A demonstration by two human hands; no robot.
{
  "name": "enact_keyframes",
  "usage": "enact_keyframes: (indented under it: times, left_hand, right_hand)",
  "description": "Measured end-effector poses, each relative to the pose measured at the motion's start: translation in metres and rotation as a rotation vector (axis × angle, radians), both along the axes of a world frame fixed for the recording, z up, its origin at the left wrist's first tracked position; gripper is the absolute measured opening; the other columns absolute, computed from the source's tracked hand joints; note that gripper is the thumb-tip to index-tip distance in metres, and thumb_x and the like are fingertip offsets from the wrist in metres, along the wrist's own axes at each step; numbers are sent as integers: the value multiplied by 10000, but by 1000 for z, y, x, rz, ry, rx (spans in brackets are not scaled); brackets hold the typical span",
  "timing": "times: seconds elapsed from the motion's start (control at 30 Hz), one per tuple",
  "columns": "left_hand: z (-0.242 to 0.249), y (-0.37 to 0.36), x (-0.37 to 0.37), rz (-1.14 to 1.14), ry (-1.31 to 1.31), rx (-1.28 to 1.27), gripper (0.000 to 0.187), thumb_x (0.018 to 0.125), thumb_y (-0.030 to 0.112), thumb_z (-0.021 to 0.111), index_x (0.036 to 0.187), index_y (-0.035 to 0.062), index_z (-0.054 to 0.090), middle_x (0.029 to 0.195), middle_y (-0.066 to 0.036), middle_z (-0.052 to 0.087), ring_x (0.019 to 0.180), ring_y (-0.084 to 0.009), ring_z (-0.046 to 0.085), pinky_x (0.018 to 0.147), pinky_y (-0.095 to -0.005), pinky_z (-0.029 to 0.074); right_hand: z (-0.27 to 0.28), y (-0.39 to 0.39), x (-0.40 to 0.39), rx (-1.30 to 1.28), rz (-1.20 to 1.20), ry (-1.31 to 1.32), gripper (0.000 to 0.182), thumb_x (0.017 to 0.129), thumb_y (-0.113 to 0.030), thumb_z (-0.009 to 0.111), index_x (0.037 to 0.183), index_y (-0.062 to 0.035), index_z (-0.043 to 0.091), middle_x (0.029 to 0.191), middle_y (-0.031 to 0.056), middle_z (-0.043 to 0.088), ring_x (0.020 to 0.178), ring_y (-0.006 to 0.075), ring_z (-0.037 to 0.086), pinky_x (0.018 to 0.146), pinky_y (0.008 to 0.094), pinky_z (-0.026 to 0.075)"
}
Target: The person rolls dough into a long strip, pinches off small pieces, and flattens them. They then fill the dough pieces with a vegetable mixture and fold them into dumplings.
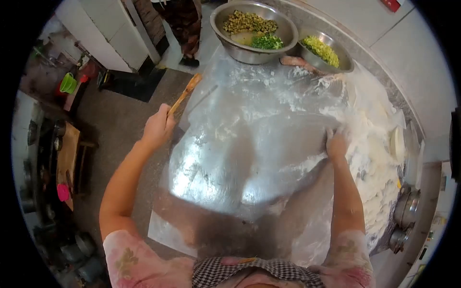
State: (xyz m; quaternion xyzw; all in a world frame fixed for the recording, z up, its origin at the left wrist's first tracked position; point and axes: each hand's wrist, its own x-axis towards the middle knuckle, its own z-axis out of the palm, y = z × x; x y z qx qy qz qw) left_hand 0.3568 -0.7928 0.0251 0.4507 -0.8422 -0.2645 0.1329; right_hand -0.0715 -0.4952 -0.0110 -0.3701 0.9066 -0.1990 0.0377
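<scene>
My left hand (159, 127) is closed around the lower end of a wooden stick (183, 95) with a wider, flat end pointing up and away. It is held beyond the left edge of the metal worktop (230, 139), over the floor. My right hand (337, 144) lies on the worktop with its fingers stretched forward, holding nothing that I can see. White flour (370, 129) spreads thickly just to its right. Smears of flour and wet, shiny patches cover the metal.
A large metal bowl (254, 56) holds brown-green chopped filling and chopped greens. Beside it, a smaller bowl (343, 57) contains yellow-green pieces. A reddish-brown wooden piece (297, 61) lies between. Pots (408, 211) stand far right; a wooden bench (67, 163) is left. Another person's leg (185, 29) shows behind.
</scene>
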Motion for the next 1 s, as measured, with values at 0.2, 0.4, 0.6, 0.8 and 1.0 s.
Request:
enact_keyframes:
  times: [0.2,0.4,0.6,0.8,1.0]
  left_hand:
    - [-7,6,-16,-5,170,19,151,893,187,451,974,60,444,766,-234,578,740,-438,573,638,-472,437]
    - [3,16,-34,-97,150,66,161,870,189,482,975,68,460,763,-216,594,729,-429,585,633,-461,456]
    - [-11,26,-96,-262,51,42,213,859,264,492,951,73,511,771,-216,601,734,-414,590,663,-481,461]
    - [-13,26,-203,-128,559,-106,298,796,262,644,934,30,520,853,-109,563,827,-285,553,722,-387,452]
    - [27,-64,-244,384,1390,774,347,816,208,681,1002,29,449,846,-71,508,702,-145,498,577,-278,431]
  right_hand:
    - [-27,-132,195,228,834,-149,475,844,-421,529,1139,-51,558,1145,200,527,1123,333,447,973,449,298]
    - [-77,-209,159,-46,927,-25,231,856,-255,529,960,-84,644,919,132,630,913,283,590,831,393,454]
    - [30,-37,-22,372,-19,417,507,904,-329,458,1327,-52,417,1374,228,380,1304,395,300,1065,508,219]
    - [28,41,66,194,211,343,539,842,-219,547,1322,-13,412,1386,274,326,1286,463,272,1073,529,189]
    - [6,56,72,-20,63,150,480,842,-180,531,1274,15,452,1343,251,393,1253,419,342,1072,498,213]
